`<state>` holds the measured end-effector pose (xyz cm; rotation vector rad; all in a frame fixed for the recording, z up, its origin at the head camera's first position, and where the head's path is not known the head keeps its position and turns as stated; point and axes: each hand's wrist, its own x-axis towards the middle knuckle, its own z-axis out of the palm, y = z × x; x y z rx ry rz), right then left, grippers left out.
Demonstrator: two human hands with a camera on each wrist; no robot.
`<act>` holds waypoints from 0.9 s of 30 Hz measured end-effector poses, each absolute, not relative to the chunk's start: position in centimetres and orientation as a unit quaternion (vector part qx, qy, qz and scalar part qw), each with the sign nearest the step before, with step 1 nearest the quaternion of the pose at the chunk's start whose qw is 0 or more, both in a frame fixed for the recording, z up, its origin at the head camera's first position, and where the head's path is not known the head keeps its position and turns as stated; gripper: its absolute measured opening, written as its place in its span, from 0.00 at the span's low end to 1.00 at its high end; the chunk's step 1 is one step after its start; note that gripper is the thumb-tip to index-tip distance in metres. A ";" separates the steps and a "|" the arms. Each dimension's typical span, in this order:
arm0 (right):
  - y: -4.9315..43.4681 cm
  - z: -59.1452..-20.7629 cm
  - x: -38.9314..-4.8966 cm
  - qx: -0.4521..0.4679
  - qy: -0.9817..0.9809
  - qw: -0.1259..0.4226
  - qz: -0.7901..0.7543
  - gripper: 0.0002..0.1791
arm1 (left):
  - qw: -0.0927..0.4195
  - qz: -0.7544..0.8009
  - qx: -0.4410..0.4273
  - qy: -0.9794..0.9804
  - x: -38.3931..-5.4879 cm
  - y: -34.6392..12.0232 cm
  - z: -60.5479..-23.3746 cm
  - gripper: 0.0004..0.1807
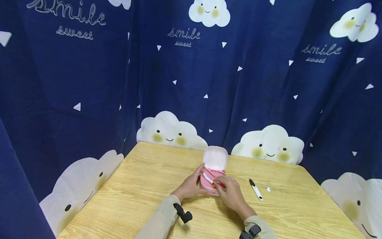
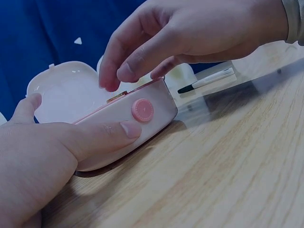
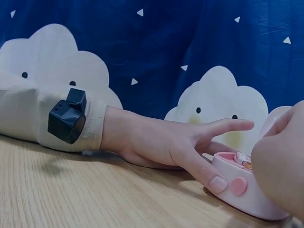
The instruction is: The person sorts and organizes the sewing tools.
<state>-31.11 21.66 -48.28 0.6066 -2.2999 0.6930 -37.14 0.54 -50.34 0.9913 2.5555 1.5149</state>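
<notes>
A small pink-and-white box [image 1: 206, 186] stands on the table with its hinged lid [image 1: 215, 158] raised. A round pink button [image 2: 142, 110] is on its front. My left hand [image 1: 191, 187] holds the box from the left, thumb against the front wall beside the button and index finger stretched along the side. In the pink inside lies a slim white piece [image 1: 207, 178] with a gold-coloured end [image 2: 117, 97]. My right hand [image 1: 229, 192] is over the box's right part, fingertips right at the gold end. A gap shows between its thumb and index finger in the left wrist view.
To the right on the wooden table [image 1: 143, 186] lies a slim white tool with a black end [image 1: 256, 190]. A small white scrap [image 1: 268, 189] is next to it. A dark blue curtain [image 1: 179, 93] with cloud prints hangs behind the table's far edge.
</notes>
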 end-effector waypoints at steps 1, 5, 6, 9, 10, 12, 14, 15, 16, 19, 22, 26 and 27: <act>21.7 -48.2 -31.2 0.232 -0.877 0.327 0.265 0.08 | 0.004 0.482 0.317 0.817 -37.2 0.5 -50.4 0.68; 22.2 -48.1 -31.3 0.220 -0.879 0.325 0.270 0.09 | 0.001 0.478 0.320 0.818 -37.2 0.5 -50.4 0.68; 22.3 -48.1 -31.3 0.216 -0.880 0.323 0.273 0.09 | 0.001 0.478 0.320 0.818 -37.3 0.5 -50.4 0.68; 22.7 -48.0 -31.4 0.206 -0.881 0.323 0.279 0.10 | -0.001 0.478 0.319 0.819 -37.2 0.5 -50.3 0.68; 22.9 -47.9 -31.4 0.204 -0.880 0.324 0.281 0.10 | 0.000 0.479 0.318 0.818 -37.2 0.5 -50.3 0.68; 23.1 -47.9 -31.4 0.201 -0.879 0.326 0.283 0.11 | -0.002 0.480 0.316 0.818 -37.1 0.5 -50.3 0.69; 23.3 -47.8 -31.4 0.198 -0.878 0.329 0.286 0.11 | -0.002 0.482 0.315 0.818 -37.0 0.5 -50.3 0.69; 23.4 -47.7 -31.5 0.196 -0.877 0.332 0.287 0.11 | -0.001 0.484 0.314 0.817 -37.0 0.5 -50.3 0.69; 23.5 -47.7 -31.5 0.194 -0.877 0.333 0.289 0.11 | -0.001 0.485 0.315 0.816 -37.0 0.5 -50.3 0.69; 23.8 -47.5 -31.5 0.188 -0.875 0.337 0.293 0.11 | 0.001 0.489 0.315 0.813 -37.1 0.5 -50.3 0.69; 24.2 -47.4 -31.6 0.184 -0.872 0.345 0.295 0.12 | 0.001 0.490 0.318 0.812 -37.2 0.6 -50.5 0.69; 24.8 -47.2 -31.5 0.182 -0.867 0.353 0.301 0.13 | -0.001 0.491 0.316 0.812 -37.3 0.7 -50.7 0.70; 25.0 -47.1 -31.5 0.181 -0.866 0.354 0.303 0.13 | -0.001 0.491 0.314 0.812 -37.3 0.7 -50.8 0.69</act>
